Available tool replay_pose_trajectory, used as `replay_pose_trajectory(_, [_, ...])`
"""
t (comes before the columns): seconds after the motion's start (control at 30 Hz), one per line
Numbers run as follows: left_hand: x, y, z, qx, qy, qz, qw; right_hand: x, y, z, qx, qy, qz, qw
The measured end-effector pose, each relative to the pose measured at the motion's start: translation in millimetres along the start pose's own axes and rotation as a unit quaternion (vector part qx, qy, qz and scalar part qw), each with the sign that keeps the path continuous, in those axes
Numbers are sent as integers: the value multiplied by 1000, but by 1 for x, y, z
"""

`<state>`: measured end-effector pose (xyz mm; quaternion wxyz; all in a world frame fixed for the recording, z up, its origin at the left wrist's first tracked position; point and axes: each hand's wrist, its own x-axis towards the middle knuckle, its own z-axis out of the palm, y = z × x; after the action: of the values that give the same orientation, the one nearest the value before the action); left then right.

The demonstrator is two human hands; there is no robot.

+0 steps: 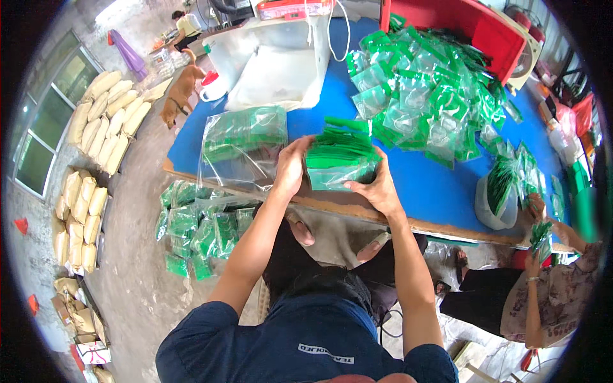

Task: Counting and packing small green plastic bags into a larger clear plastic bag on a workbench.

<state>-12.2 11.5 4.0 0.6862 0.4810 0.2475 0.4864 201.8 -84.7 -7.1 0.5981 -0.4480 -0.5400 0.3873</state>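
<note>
Between my two hands stands a thick stack of green-and-clear plastic packets (341,156) at the front edge of the blue table. My left hand (292,167) presses against the stack's left side, its fingertips partly hidden behind it. Gripping the right side is my right hand (380,184), with the thumb across the front lower corner. Just left of the stack lies a large clear bag (244,137) filled with similar green packets, close to my left hand. A big loose heap of the packets (428,96) spreads over the table behind and to the right.
A white bin (274,76) and a red tray (456,29) stand on the blue table (415,191). At right, a co-worker's hands (535,262) hold packets near a white tub (497,214). Filled bags (201,233) lie on the floor; a brown dog (181,96) stands beyond.
</note>
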Motion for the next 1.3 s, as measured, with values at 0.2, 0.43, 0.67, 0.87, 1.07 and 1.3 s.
replay_pose_trajectory(0.2, [-7,1,-4,307,70,115,942,0,2,-3,-24,-3,16,1000])
replay_pose_trajectory(0.43, [1,-13,-16,379,71,63,920,0,-7,0,-42,-16,10,999])
replay_pose_trajectory(0.67, [2,-24,-14,340,110,14,934,0,-19,0,-112,-27,-10,993])
replay_pose_trajectory(0.87, [7,-9,-8,559,26,127,819,0,-9,-4,-98,-23,33,994])
replay_pose_trajectory(1.07, [8,4,33,1,0,-65,998,0,-16,-1,-137,4,5,991])
replay_pose_trajectory(1.3, [14,-5,22,105,-80,-59,990,3,-5,7,-207,-8,-28,978])
